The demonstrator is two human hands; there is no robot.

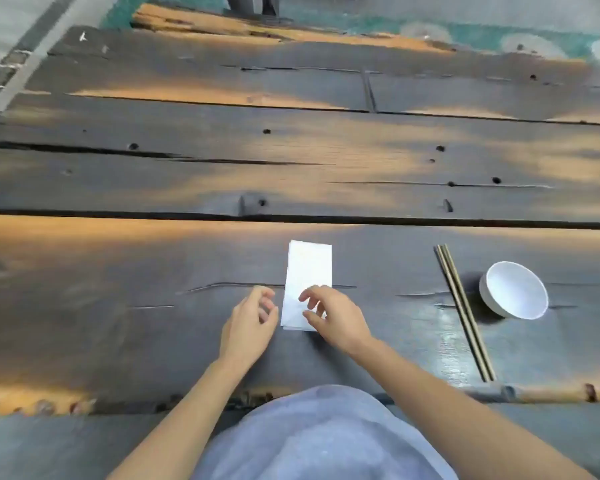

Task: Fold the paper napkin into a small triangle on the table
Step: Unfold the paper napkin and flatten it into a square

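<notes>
A white paper napkin [308, 271] lies on the dark wooden table [118, 289] as a long narrow rectangle, its long side running away from me. A diagonal crease shows near its near end. My right hand [336, 317] hovers over the napkin's near right corner, fingers curled and spread, covering part of the paper. My left hand [250, 323] sits just left of the napkin's near edge, fingers loosely curled, with a small gap to the paper. Whether either hand pinches the napkin is unclear.
A pair of brown chopsticks [465, 311] lies to the right of the napkin, pointing away from me. A small white bowl [515, 291] rests tilted further right. The table's front edge [534, 393] runs just before my lap.
</notes>
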